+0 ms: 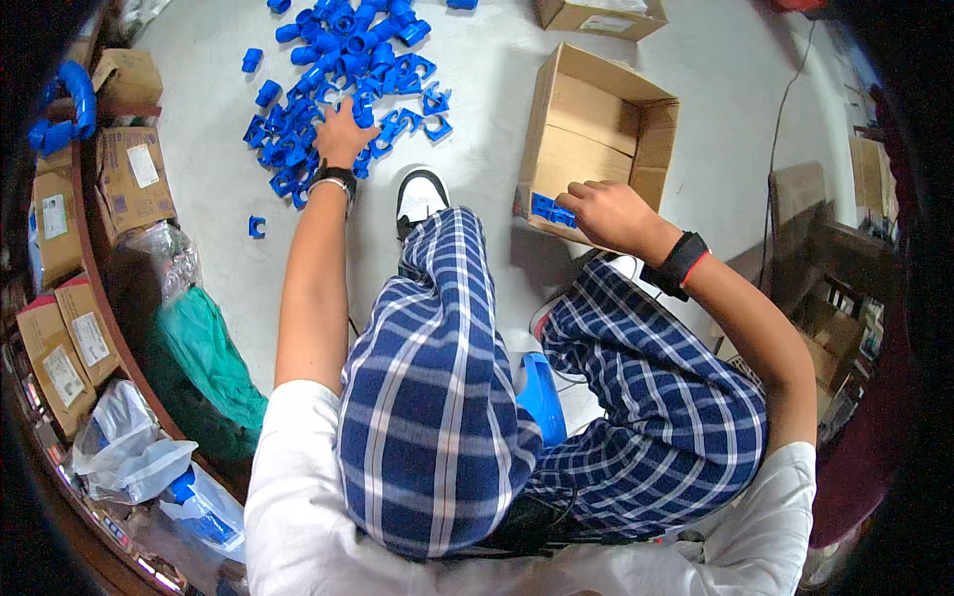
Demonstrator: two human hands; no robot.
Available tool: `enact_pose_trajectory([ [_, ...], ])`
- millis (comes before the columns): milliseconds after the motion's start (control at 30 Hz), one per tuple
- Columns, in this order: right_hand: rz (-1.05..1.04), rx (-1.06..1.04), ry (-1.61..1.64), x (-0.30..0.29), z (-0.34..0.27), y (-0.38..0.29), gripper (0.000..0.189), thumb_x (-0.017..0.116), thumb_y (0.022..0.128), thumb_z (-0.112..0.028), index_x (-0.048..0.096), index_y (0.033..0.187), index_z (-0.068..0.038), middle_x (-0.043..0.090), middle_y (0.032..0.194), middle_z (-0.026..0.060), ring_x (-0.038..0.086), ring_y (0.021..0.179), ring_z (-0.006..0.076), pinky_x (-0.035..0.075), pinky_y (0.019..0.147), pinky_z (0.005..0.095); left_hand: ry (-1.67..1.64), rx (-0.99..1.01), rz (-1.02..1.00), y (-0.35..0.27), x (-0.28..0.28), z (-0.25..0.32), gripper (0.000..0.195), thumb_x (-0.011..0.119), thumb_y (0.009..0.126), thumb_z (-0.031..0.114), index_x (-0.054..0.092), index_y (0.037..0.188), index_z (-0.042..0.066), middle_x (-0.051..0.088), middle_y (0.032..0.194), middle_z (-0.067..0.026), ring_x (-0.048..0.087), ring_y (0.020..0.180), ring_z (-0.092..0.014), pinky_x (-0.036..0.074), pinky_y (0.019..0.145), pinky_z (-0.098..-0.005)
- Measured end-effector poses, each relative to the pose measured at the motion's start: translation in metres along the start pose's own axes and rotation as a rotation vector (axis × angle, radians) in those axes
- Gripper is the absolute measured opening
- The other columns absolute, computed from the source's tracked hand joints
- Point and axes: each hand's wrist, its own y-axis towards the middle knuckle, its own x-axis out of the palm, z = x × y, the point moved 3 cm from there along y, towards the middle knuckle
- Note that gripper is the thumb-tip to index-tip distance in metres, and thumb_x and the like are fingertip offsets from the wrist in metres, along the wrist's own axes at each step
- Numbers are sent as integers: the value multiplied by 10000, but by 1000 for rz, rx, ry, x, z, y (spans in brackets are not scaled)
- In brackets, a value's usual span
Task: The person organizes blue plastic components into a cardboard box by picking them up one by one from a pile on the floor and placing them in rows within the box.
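My left hand (343,138) reaches into a heap of blue plastic pipe clips (287,141) on the floor, fingers spread over the pieces. Nothing shows clearly gripped in it. Over the near edge of an open cardboard box (589,141), my right hand (615,216) has its fingers curled down. They are beside a short row of blue clips (551,210) packed in the box's near left corner. The fingertips are hidden, so whether they pinch a clip is unclear. Farther off, blue pipe couplings (358,41) join the heap.
A lone clip (256,226) lies left of my forearm. Another cardboard box (604,18) stands beyond the open one. To the left, a shelf holds cartons (74,350) and plastic bags (127,447). A green bag (209,350) lies beside it. A cable (782,127) hangs at right.
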Motion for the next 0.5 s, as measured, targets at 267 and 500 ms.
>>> enact_pose_trajectory([
  [267,46,175,34,-17,17,-16,240,515,785,-76,579,1016,-51,620,886,135,617,744,329,509,651,424,-303,200,-20,-5,-14,-11,426,700,682,228,588,1060,66,646,943,-194,618,914,-341,485,775,-406],
  [500,89,232,246,-14,36,-1,230,508,749,-51,604,955,-20,647,890,163,620,788,333,502,712,412,-718,323,-333,-35,-80,62,432,693,709,197,552,1090,49,630,796,-117,609,681,-165,477,642,-301],
])
